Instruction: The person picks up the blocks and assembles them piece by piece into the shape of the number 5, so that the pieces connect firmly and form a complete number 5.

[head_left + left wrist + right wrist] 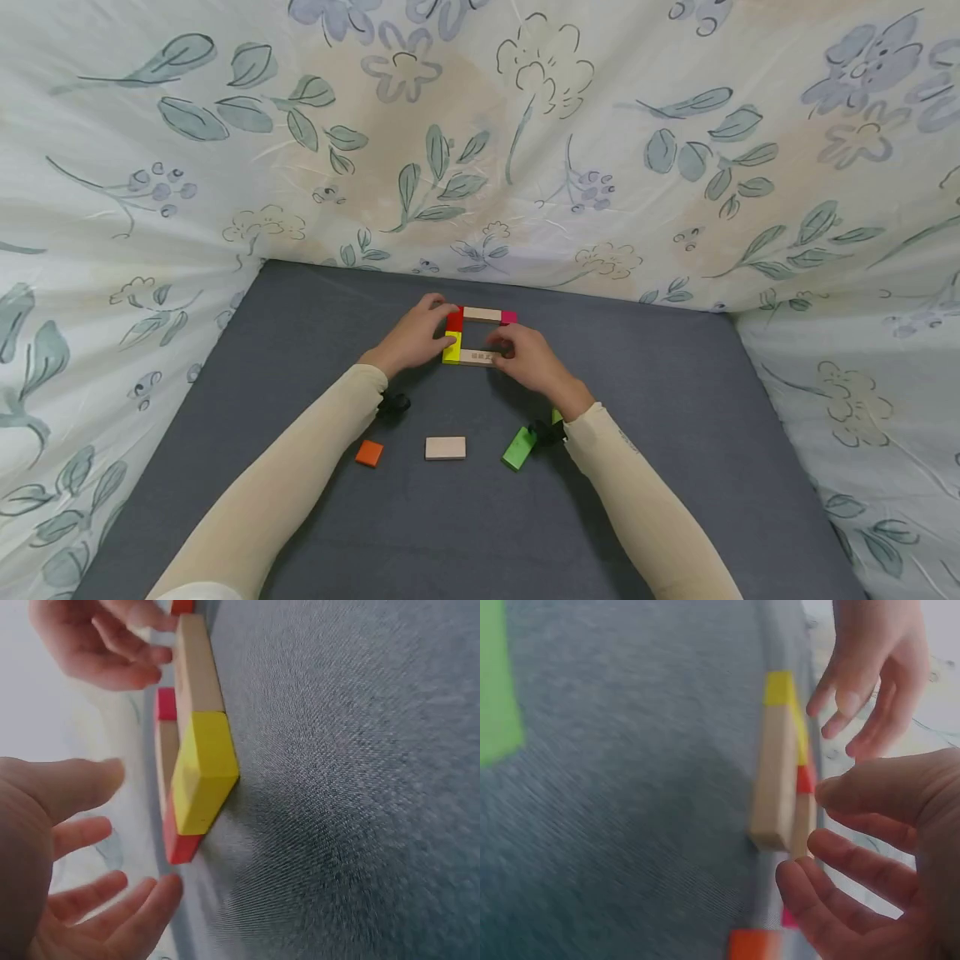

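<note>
Wooden blocks form an open-sided frame on the dark cloth. Along its left side lie a yellow block [206,769] and a red block [455,319]. A plain wood block [482,315] runs along the back to a pink block [509,317]; another plain block [772,780] with printed marks forms the front. My left hand [416,333] hovers at the left side, fingers loosely spread around nothing. Beside the front block's right end is my right hand [528,358], its fingers relaxed and holding nothing. An orange block [751,945] near it is hidden in the head view.
Closer to me lie an orange block [369,452], a plain wood block [446,448] and a green block [518,449]. Another green piece [557,415] is mostly covered by my right wrist. A flowered cloth [450,167] rises behind the dark surface and along its sides.
</note>
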Motion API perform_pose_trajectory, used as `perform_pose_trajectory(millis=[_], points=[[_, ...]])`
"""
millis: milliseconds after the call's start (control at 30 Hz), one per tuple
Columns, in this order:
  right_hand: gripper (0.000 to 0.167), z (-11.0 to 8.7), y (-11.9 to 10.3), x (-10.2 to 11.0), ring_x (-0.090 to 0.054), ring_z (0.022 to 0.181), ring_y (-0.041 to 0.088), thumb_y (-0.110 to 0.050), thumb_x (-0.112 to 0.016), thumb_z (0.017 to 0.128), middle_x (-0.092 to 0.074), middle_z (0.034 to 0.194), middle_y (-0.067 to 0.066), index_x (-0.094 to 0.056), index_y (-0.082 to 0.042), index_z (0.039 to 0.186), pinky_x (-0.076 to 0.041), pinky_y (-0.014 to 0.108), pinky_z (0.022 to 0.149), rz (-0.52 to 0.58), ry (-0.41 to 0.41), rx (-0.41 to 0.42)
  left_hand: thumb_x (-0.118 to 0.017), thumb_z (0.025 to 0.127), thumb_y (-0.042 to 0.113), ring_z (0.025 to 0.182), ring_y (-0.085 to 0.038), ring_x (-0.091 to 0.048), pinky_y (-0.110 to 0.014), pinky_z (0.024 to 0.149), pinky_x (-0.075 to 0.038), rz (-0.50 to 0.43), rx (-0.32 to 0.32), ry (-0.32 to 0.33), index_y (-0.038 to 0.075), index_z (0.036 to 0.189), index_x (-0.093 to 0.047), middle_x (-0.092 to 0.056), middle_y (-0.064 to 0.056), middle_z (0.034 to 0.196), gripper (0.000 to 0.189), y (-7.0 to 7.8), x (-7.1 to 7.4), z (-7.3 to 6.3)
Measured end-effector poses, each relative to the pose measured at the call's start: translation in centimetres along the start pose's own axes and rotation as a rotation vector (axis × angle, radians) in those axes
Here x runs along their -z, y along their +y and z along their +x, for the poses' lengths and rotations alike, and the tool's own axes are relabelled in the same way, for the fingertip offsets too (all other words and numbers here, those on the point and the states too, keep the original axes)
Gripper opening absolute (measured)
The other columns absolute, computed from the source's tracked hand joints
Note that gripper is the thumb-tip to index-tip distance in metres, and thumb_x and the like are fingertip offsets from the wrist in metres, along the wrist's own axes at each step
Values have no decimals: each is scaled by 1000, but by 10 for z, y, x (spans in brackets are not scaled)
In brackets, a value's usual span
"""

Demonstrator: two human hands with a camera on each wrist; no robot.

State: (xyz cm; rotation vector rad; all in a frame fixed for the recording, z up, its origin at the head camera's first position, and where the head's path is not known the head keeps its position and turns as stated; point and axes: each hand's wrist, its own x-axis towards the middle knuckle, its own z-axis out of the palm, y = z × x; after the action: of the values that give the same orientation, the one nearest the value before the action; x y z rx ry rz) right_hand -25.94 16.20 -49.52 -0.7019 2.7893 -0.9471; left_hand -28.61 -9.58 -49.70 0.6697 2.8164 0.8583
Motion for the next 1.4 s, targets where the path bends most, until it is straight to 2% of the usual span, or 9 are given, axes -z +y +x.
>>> perform_pose_trajectory(millis=[100, 300, 400, 567, 867, 1300, 1400], points=[[31, -4, 1, 12, -68, 116, 33, -7, -76, 101, -70, 130, 14, -74, -3, 132, -58, 50, 97, 32, 36, -37, -75, 105, 21, 145, -38, -49, -54, 118, -43, 47, -88, -10, 6, 158, -56, -39, -19, 166, 58, 6, 3, -12], [34, -15, 8, 42, -65, 121, 40, -4, -76, 101, -67, 135, 16, -72, -1, 135, -57, 54, 98, 47, 133, -76, -72, 108, 23, 153, -35, -38, -50, 122, -38, 185, -280, -130, 6, 157, -58, -40, -16, 168, 54, 18, 0, -34], [34, -20, 15, 52, -64, 122, 42, -3, -75, 101, -67, 135, 16, -72, -2, 135, -57, 55, 99, 51, 158, -86, -72, 108, 26, 153, -34, -38, -48, 123, -38, 244, -337, -167, 7, 157, -58, -43, -15, 167, 54, 23, -3, -40], [35, -26, 26, 56, -63, 122, 40, -5, -75, 102, -67, 136, 16, -71, -4, 137, -57, 53, 99, 44, 144, -101, -72, 108, 27, 154, -36, -37, -52, 124, -35, 295, -395, -204, 9, 158, -56, -44, -14, 166, 56, 27, -8, -43], [44, -34, 37, 50, -63, 122, 40, -4, -78, 99, -65, 138, 18, -68, -2, 142, -56, 54, 98, 15, 101, -137, -71, 108, 29, 154, -35, -38, -49, 125, -35, 374, -423, -245, 8, 160, -55, -44, -12, 168, 58, 31, -15, -45], [48, -41, 43, 37, -63, 118, 36, -5, -81, 97, -65, 138, 17, -68, -5, 143, -55, 56, 96, -3, 45, -165, -70, 108, 31, 154, -34, -39, -49, 125, -35, 424, -368, -284, 12, 164, -50, -43, -9, 168, 62, 33, -20, -43], [48, -40, 42, 34, -63, 116, 34, -5, -81, 97, -67, 135, 15, -69, -6, 144, -55, 54, 95, -19, 29, -172, -69, 108, 32, 152, -36, -41, -50, 124, -36, 446, -363, -275, 11, 165, -48, -44, -10, 168, 64, 34, -22, -43]])
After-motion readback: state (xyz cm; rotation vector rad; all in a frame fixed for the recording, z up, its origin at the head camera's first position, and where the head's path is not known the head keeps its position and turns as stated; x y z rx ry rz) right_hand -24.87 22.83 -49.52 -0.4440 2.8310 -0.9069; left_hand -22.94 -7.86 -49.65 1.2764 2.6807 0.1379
